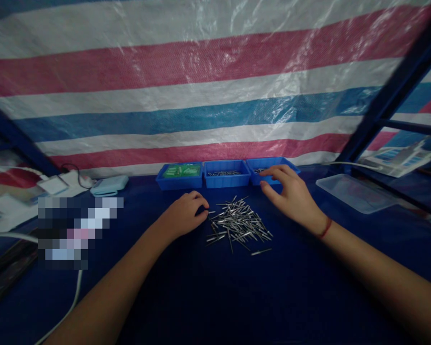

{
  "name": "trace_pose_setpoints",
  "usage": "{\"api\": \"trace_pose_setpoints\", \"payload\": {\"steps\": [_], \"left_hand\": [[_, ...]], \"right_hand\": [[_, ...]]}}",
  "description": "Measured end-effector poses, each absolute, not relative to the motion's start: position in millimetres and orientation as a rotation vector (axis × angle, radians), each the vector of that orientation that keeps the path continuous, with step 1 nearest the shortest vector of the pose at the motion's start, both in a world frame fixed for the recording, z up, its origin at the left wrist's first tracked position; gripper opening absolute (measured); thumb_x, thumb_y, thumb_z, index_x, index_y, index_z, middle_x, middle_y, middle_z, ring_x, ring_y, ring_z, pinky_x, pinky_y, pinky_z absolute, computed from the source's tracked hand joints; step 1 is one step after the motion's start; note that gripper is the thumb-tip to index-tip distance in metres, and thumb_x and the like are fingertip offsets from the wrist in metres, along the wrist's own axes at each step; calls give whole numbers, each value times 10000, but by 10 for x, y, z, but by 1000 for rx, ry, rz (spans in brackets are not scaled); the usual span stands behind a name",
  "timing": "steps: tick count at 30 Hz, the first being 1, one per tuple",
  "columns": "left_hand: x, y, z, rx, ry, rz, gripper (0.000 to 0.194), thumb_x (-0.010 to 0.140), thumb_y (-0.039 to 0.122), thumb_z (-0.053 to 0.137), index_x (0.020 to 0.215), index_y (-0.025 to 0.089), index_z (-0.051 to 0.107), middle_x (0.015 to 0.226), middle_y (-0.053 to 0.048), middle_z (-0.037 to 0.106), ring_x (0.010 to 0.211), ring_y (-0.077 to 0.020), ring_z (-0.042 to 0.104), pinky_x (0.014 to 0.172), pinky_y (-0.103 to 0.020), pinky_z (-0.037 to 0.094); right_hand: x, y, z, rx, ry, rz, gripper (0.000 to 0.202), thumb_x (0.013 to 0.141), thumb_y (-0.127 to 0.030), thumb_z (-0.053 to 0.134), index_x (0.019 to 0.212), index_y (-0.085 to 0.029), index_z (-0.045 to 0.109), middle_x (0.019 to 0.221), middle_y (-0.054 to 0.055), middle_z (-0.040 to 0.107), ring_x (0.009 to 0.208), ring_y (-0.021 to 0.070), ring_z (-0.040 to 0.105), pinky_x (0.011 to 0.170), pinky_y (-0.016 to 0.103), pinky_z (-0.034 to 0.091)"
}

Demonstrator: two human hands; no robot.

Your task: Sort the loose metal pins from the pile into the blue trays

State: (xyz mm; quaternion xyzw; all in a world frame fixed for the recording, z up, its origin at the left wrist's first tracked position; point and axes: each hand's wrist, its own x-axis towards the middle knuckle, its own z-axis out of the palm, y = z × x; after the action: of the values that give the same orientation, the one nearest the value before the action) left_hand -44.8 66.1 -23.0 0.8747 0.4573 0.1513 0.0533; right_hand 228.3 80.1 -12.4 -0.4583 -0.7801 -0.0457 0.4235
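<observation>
A loose pile of metal pop rivets (240,221) lies on the dark blue table, with one rivet (261,251) apart at its near side. At the pile's left edge, my left hand (187,212) pinches the end of a rivet (211,212). My right hand (290,194) hovers in front of the right blue bin (292,167), fingers spread, with nothing visible in it. That bin holds some metal pieces, partly hidden by my fingers. The middle blue bin (227,181) contains similar rivets. Green packets (182,170) fill the left blue bin (179,183).
A clear plastic lid (355,191) lies at the right. On the left are a light blue case (109,186), a white charger (52,185), a white cable (77,287) and a pixelated object (77,232). A striped sheet (201,72) hangs behind, between dark blue frame posts.
</observation>
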Motion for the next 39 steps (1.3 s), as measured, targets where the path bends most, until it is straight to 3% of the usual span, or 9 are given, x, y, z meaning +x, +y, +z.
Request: {"api": "trace_pose_setpoints", "payload": {"steps": [5,10,15,19,24,27,31,35,39], "left_hand": [[-455,663,-258,2679,1353,460,114,828,230,541,843,168,635,966,-69,590,900,-207,573,834,-374,456],[-378,622,-221,2721,1330,469,146,859,171,492,763,162,601,964,-60,591,908,-199,564,841,-360,445],[-195,503,-112,2855,1308,526,127,900,176,449,891,146,571,988,-68,576,881,-196,547,811,-354,437],[-54,361,-37,3013,1252,553,118,908,178,442,887,153,556,945,-56,589,861,-204,545,752,-348,422],[7,277,-23,3070,1170,600,112,917,171,427,904,162,537,946,-50,597,867,-203,554,747,-350,420],[9,276,-49,2882,1212,790,83,898,224,481,943,165,520,952,-56,592,890,-209,562,771,-363,438],[35,285,-86,2316,1247,1138,323,830,284,585,1107,179,456,944,-47,595,872,-181,591,752,-327,481],[84,268,-81,2004,1189,1151,213,836,293,563,1022,197,521,840,-15,610,742,-148,605,647,-287,494],[101,242,-78,1942,1147,1176,178,841,292,560,998,207,561,825,-9,615,723,-140,595,648,-286,475]], "right_hand": [[2181,682,-105,-1044,-2033,-19,185,813,-222,502,949,-183,621,999,103,593,979,251,559,884,446,435],[2098,600,-101,-1009,-2128,40,175,824,-228,504,923,-173,637,942,88,615,915,227,568,847,421,446],[2024,490,-84,-883,-2360,143,203,860,-275,492,943,-175,649,938,74,627,900,203,563,820,383,441],[1973,394,-61,-823,-2468,149,253,890,-342,472,981,-177,640,911,75,625,871,195,563,794,374,435],[1945,337,-24,-802,-2475,210,230,907,-272,445,895,-185,658,813,59,631,788,178,561,729,354,427],[1949,336,-14,-853,-2357,334,208,893,-246,456,861,-183,652,783,47,624,744,162,567,684,327,433],[1953,346,-18,-925,-2116,543,194,887,-271,468,838,-180,632,778,25,625,707,132,572,645,282,445],[1935,332,-7,-922,-2021,719,191,880,-298,487,845,-177,631,794,22,641,716,127,575,636,264,450],[1921,306,8,-898,-1999,821,200,879,-308,490,847,-168,630,794,24,642,716,122,569,634,259,444]]}}
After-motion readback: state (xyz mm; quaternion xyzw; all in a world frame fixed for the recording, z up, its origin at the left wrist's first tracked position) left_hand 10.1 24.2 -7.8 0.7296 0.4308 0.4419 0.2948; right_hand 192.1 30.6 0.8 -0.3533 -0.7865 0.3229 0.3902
